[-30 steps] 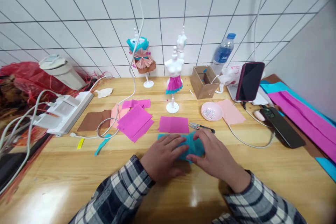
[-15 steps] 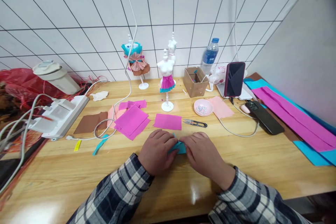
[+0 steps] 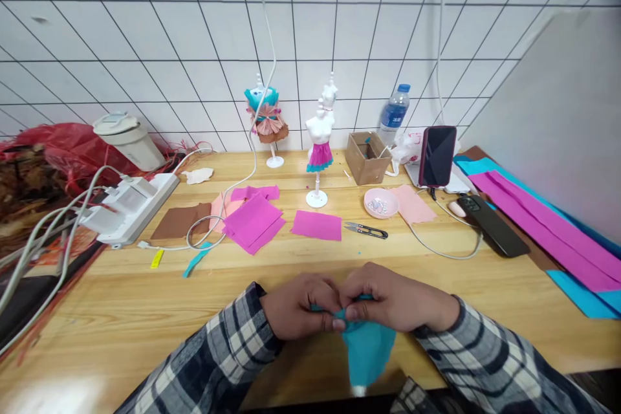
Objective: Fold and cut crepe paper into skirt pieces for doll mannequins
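Since the earlier view, both hands have drawn back from the middle of the table (image 3: 121, 323) to its near edge, and the teal sheet (image 3: 366, 349), formerly pressed flat, is now lifted. At left, the left hand (image 3: 298, 304) is closed, with its fingers curled and pinching the gathered top of the teal sheet. The sheet is narrow at the pinch and widens below. Its long axis runs from the fingertips toward the person, and the free end hangs at the table's near edge. At right, the right hand (image 3: 395, 301) is closed likewise, nipping the same gathered top and touching the left hand. Beyond, well apart, lie a pink stack (image 3: 252, 220), a single pink sheet (image 3: 317, 225) and scissors (image 3: 366, 230).
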Motion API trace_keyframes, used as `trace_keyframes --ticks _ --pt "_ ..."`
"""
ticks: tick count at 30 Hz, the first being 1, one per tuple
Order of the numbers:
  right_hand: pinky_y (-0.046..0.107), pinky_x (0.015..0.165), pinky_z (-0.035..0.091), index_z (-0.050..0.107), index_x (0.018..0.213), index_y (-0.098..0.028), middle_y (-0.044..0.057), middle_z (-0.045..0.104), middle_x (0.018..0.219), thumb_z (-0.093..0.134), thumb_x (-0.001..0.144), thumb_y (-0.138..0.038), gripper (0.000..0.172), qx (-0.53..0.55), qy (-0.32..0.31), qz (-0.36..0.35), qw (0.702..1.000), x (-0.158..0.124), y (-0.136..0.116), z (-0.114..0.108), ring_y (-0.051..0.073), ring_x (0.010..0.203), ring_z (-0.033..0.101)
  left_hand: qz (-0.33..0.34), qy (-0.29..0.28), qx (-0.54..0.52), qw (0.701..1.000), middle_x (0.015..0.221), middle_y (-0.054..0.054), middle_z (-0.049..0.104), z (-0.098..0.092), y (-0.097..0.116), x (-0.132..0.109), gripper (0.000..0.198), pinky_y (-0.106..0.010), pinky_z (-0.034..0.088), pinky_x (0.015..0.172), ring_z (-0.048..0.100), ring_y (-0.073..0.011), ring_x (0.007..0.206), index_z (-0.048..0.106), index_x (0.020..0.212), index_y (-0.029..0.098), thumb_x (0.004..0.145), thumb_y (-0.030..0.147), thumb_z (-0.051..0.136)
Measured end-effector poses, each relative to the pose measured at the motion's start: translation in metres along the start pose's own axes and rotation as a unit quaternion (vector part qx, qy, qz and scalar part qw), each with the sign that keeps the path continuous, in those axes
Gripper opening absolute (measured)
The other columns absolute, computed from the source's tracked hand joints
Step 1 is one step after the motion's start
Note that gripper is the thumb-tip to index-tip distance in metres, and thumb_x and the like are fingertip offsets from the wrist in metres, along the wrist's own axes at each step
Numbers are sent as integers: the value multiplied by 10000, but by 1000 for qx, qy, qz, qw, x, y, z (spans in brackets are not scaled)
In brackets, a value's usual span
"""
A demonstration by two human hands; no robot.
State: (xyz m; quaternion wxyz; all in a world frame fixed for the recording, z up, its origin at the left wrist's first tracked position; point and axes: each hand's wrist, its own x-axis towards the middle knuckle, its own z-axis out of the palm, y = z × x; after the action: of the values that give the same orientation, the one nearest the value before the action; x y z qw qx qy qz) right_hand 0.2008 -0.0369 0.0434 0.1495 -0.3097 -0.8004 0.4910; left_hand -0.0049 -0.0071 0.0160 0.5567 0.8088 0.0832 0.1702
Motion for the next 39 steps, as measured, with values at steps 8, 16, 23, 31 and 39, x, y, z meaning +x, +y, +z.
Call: trace_keyframes --ticks 8,16,23,31,39 --pt "194 577 335 597 739 -145 -43 500 663 530 877 -288 209 58 -4 54 997 3 7 -1 88 636 433 -146 -8 -101 984 675 -15 576 -3 -7 -6 437 -238 402 637 495 -124 647 678 760 119 860 519 531" --pt "227 578 410 458 664 -183 5 607 677 498 869 -402 302 215 101 51 970 13 6 19 131 641 557 -108 108 -244 958 659 -46 581 -1 2 -2 438 -282 418 707 537 -161 693 642 614 120 782 525 625" --pt "214 500 330 460 657 -190 -42 423 589 478 857 -521 387 92 247 112 958 52 28 -25 102 548 402 -205 16 -214 955 731 -18 642 -7 4 -11 429 -237 430 633 539 -131 646 696 833 170 816 576 561" --pt "321 884 416 594 1051 -189 80 628 1075 339 937 -394 346 10 362 102 926 167 40 -26 186 1019 548 -210 -12 -220 952 678 -11 629 -7 -19 -11 456 -247 437 684 533 -136 641 696 737 164 752 611 610" --pt "283 611 485 609 923 -149 61 626 817 244 884 -650 621 209 275 104 933 104 49 12 167 719 597 -190 466 51 862 778 -27 657 -35 -38 -9 358 -294 449 735 585 -192 769 687 899 155 875 462 505"
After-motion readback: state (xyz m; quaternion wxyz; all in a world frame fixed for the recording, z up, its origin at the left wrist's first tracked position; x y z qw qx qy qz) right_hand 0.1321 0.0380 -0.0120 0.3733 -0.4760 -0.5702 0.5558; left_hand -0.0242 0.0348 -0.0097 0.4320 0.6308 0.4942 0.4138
